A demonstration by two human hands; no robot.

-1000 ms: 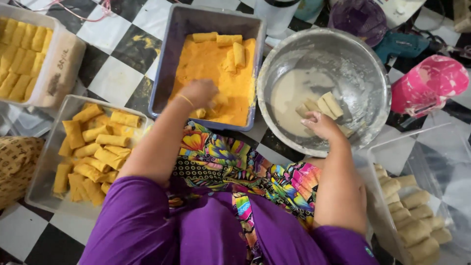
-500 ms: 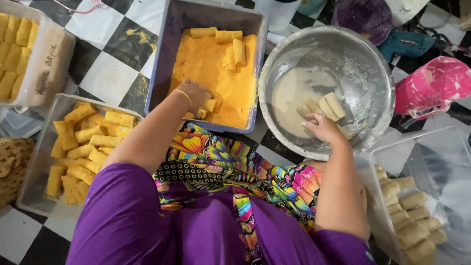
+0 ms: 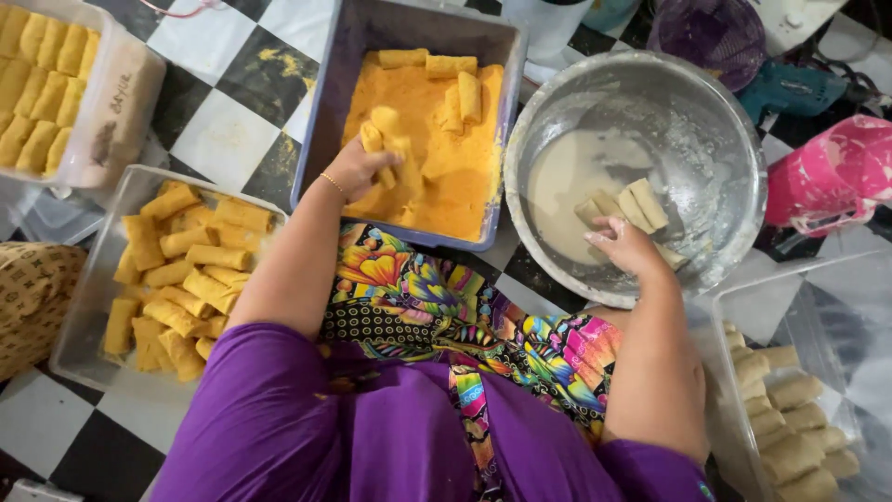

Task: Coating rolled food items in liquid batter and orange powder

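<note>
The left hand (image 3: pixel 358 167) has its fingers clamped on a crumbed roll (image 3: pixel 379 139) over the blue crumb tray (image 3: pixel 321 121), far left of centre. The right hand (image 3: pixel 627 246) rests, fingers loosely apart, on pale rolls (image 3: pixel 636 206) in the steel batter bowl (image 3: pixel 706 112). Risks, as judged: crumbs spilling onto the checkered floor (image 3: pixel 223 139) when the roll crosses to the near-left clear tray (image 3: pixel 88 307); slippery battered rolls tearing.

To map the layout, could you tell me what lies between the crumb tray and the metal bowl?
In the head view, crumb tray and metal bowl touch rims; nothing between.

Orange crumbs (image 3: pixel 423 139), black-and-white checkered floor (image 3: pixel 223 102)
</note>
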